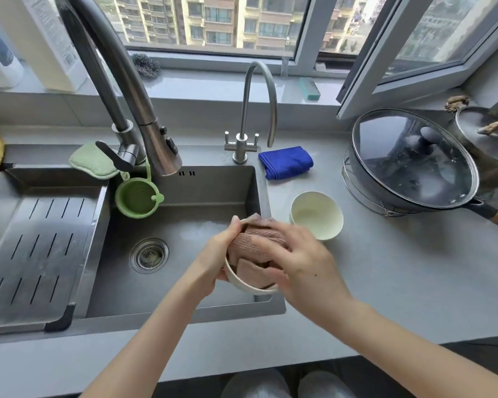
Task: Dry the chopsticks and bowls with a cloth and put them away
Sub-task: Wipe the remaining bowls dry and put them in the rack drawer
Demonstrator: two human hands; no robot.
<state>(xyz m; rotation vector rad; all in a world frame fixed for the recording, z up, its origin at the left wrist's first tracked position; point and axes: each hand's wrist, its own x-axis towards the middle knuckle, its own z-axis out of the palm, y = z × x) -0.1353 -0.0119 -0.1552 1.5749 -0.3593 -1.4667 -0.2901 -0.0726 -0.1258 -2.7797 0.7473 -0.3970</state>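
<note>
The grey tabletop (400,268) runs across in front of me, with the steel sink (213,191) set into it on the left and a slotted drain tray (35,254) lying over the sink's left part. At the far right sits a dark wok under a glass lid (408,156). It rests on a wire stand and its handle points toward the right edge. The tall faucet (133,90) arches over the basin, and a thinner tap (253,110) stands behind the sink's back right corner.

Both my arms reach in over the sink's right edge. My left hand (216,254) grips the bowl (239,281) from the side, with the thumb hooked over the far rim and the fingers wrapped underneath. The bowl is tilted toward me. My right hand (302,262) is closed on the pink cloth (256,242), fingers curled over it (they are blurred). The cloth is stuffed into the bowl and spills over its far rim.

Just beyond my right hand, a second bowl (316,215) — pale and upright — stands on the tabletop near the sink's edge. A folded blue cloth (285,162) lies farther back beside the thin tap. A green strainer (137,199) hangs from the faucet, against the sink's back wall.
</note>
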